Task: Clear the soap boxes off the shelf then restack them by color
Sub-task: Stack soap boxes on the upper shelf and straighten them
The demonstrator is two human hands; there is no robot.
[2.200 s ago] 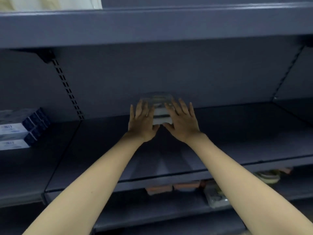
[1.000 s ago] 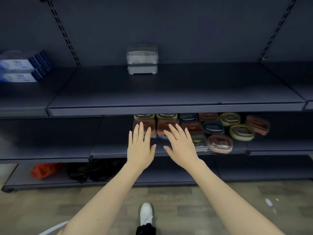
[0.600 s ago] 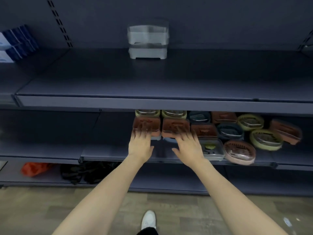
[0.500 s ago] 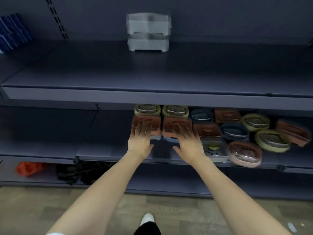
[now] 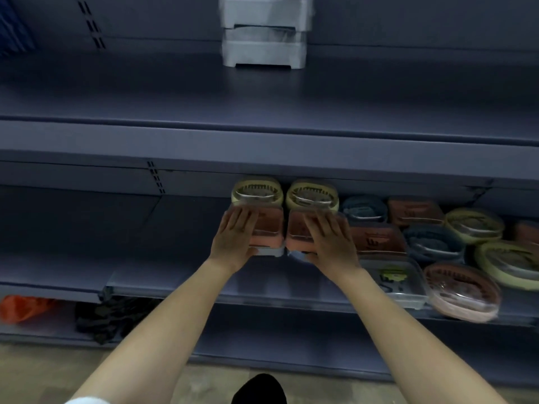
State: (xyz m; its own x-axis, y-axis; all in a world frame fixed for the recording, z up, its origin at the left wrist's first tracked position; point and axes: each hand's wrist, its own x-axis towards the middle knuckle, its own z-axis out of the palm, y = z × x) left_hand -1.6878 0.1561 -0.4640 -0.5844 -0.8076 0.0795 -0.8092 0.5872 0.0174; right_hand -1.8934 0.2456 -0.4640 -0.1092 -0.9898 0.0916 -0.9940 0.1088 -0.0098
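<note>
Two grey soap boxes (image 5: 264, 51) stand stacked at the back of the upper shelf (image 5: 262, 147). On the lower shelf (image 5: 175, 287) lie many soap boxes. My left hand (image 5: 234, 237) lies over the left orange box (image 5: 269, 228), fingers on its lid, thumb at its front edge. My right hand (image 5: 329, 240) holds the neighbouring orange box (image 5: 297, 231) the same way. Each orange box sits on a grey box (image 5: 272, 251). Two yellow oval boxes (image 5: 257, 191) stand right behind them.
To the right lie blue (image 5: 364, 208), orange (image 5: 414, 211), yellow (image 5: 472, 225), clear (image 5: 393, 275) and pink oval (image 5: 460, 293) boxes, packed close together. An orange bag (image 5: 20, 307) and dark cloth (image 5: 108, 316) are on the bottom shelf. Blue cartons (image 5: 11, 27) are at the upper left.
My hands left the grey stack on the upper shelf, dropped to the lower shelf and closed onto the two front orange boxes. The view has moved closer.
</note>
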